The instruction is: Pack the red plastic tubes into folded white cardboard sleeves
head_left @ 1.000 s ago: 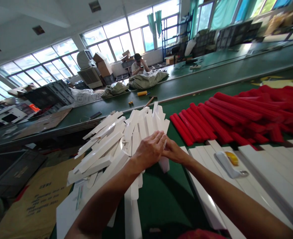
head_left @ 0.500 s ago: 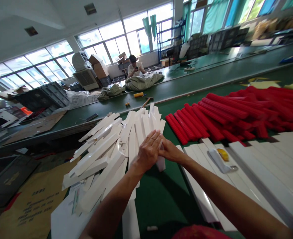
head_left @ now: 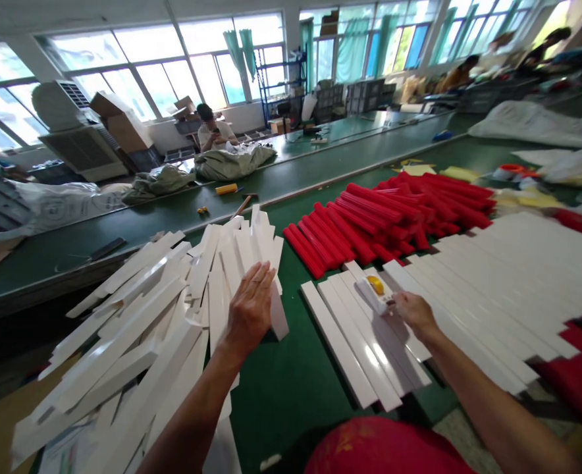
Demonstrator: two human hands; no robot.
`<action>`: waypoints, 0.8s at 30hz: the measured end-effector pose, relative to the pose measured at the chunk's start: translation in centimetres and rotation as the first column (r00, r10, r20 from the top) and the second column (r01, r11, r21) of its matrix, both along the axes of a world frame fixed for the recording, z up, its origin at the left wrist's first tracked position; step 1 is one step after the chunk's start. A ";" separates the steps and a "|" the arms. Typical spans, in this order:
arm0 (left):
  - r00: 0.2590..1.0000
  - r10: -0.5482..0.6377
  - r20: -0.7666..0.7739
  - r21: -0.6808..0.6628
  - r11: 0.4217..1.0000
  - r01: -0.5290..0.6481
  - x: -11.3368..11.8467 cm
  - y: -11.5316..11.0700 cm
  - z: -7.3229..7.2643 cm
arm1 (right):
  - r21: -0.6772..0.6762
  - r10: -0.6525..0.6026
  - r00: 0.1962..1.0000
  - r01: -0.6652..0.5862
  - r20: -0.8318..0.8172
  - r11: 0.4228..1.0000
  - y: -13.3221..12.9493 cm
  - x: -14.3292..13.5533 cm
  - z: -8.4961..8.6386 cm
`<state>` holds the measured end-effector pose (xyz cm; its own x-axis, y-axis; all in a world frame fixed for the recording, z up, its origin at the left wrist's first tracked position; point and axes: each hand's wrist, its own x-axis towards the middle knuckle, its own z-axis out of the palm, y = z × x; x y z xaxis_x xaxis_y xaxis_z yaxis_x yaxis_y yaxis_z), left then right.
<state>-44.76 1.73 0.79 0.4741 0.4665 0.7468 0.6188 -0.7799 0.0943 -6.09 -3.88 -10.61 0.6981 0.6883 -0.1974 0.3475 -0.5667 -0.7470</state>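
Note:
On the left of the bench, my left hand (head_left: pixel 252 301) is closed over a long white box (head_left: pixel 279 318), fingers straight and together along it; the thumb is hidden. Beside it lies a loose heap of white flattened boxes (head_left: pixel 147 322). My right hand (head_left: pixel 413 312) has its fingers closed at the near end of a white tape dispenser (head_left: pixel 372 293) with a yellow-cored roll. The dispenser sits on a row of long white boxes (head_left: pixel 353 342) laid side by side.
Red tubes (head_left: pixel 365 220) are piled behind the white row. More white boxes (head_left: pixel 498 289) extend to the right. A yellow roll (head_left: pixel 226 189) and a wooden-handled tool (head_left: pixel 242 206) lie farther back. A person (head_left: pixel 214 131) sits beyond the benches, with others at far right.
My right hand has left my left hand and moved right to the tape dispenser. My left hand stays at the white box. The view has turned to the right.

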 end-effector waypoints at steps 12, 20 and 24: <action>1.000 -0.005 0.005 0.017 1.000 0.005 0.1 -0.4 0.4 | 0.030 -0.093 0.800 0.138 -0.593 0.990 2.3 0.1 -0.2; 1.000 -0.003 0.017 0.001 1.000 0.003 -0.2 -0.2 0.2 | 0.248 0.045 0.672 0.209 -0.739 0.946 -1.2 0.0 -1.2; 1.000 -0.001 0.025 -0.016 1.000 0.001 -0.3 -0.2 0.3 | 0.268 0.072 0.640 0.214 -0.765 0.939 -2.3 -0.3 -2.6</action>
